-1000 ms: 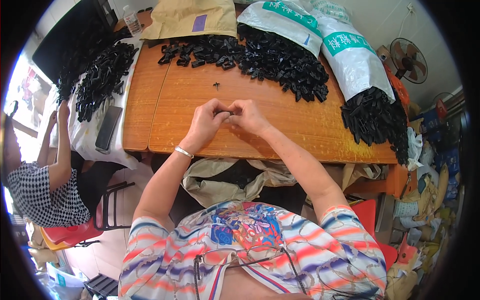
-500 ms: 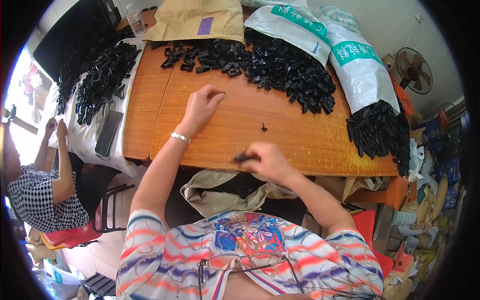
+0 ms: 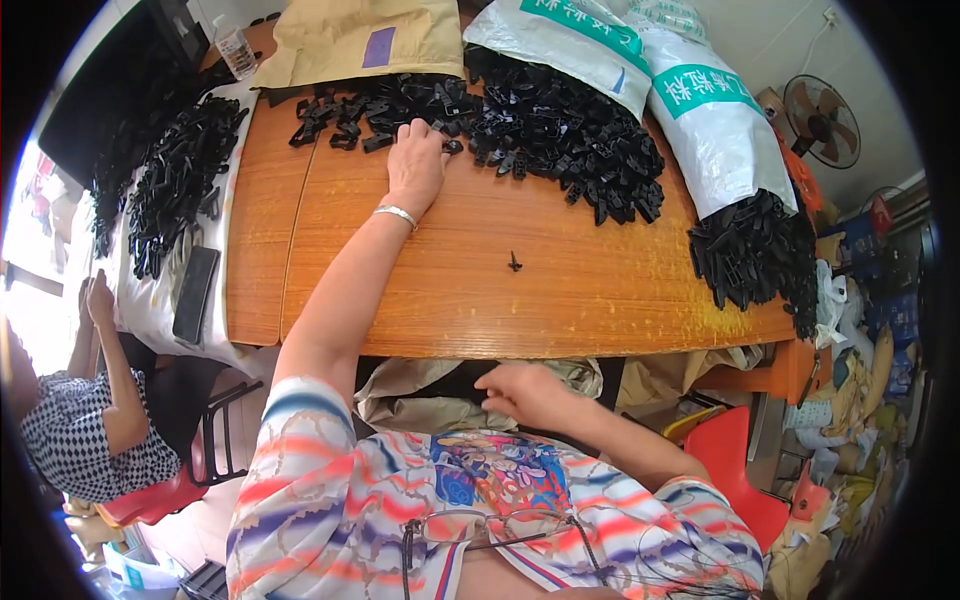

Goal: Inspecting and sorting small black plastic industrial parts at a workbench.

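Black plastic parts [image 3: 180, 175] lay heaped on a white cloth [image 3: 155, 322] at the left, and more heaps ran along the far side of the desk [image 3: 400, 290] to the right. Of the hands, the left hand [image 3: 416, 160] reached to the near fringe of a far heap, fingers bent; whether it gripped a part could not be told. A careless drag there could have pulled others loose. Further right and nearer, one small dark piece [image 3: 515, 262] lay apart; a passing forearm might have swept it over the near edge. The right hand [image 3: 530, 393] hung near that edge above an open beige sack [image 3: 440, 412], fingers loosely parted, nothing visible in them. At the far right, parts lay close to the desk's edge, so bumping the white sack [image 3: 725, 150] might have tipped some off.

As for writing, a bottle [image 3: 234, 48] at far left wore a label too small to read; a tan sack [image 3: 345, 50] showed a plain-looking purple patch; white sacks further right carried green bands with bold white characters.
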Demonstrator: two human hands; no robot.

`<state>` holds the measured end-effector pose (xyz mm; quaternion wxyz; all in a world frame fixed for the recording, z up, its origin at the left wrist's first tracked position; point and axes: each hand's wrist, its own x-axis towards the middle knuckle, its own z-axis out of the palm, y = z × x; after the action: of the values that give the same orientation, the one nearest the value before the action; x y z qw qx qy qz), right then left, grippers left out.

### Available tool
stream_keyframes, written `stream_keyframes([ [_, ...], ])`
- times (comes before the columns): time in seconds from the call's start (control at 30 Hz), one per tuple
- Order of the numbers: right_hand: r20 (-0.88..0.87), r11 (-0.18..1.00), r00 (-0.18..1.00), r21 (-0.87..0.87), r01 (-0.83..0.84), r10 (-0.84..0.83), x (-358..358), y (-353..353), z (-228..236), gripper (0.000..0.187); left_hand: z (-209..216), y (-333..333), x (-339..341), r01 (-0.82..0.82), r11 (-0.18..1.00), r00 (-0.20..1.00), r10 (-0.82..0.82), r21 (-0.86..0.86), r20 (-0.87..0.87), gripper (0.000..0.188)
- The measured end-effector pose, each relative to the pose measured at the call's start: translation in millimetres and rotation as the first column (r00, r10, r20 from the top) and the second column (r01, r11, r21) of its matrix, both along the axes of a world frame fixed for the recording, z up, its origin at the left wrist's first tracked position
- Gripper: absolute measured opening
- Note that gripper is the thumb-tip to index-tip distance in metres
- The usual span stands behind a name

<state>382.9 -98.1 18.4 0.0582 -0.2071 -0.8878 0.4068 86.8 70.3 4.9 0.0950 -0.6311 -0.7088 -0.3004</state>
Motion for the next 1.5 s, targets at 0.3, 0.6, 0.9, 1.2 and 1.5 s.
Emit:
stream_keyframes([
  [0.3,-0.345,0.832,0.885,0.349,0.430,-0.313,-62,175,23,0.015,12,-62,8,0.081,0.988,0.942,-0.033,-0.131,0.335,0.026],
  [0.6,0.016,0.653,0.800,0.587,0.479,-0.600,-128,221,13,0.039,6,-142,11,0.053,0.992,0.078,-0.119,0.115,0.990,0.029],
  [0.9,-0.117,0.686,0.783,0.416,0.597,-0.610,-100,220,4,0.025,3,-144,8,0.048,0.990,0.046,-0.132,0.130,0.990,0.027],
  [1.2,-0.312,0.898,0.849,-0.262,0.355,-0.426,-99,125,46,0.016,14,-151,17,0.052,0.989,-0.312,-0.113,0.136,0.943,0.023],
  [1.5,-0.557,0.956,0.819,0.141,0.258,-0.139,-97,101,50,0.025,30,-157,37,0.120,0.966,-0.504,-0.139,0.229,0.852,0.023],
])
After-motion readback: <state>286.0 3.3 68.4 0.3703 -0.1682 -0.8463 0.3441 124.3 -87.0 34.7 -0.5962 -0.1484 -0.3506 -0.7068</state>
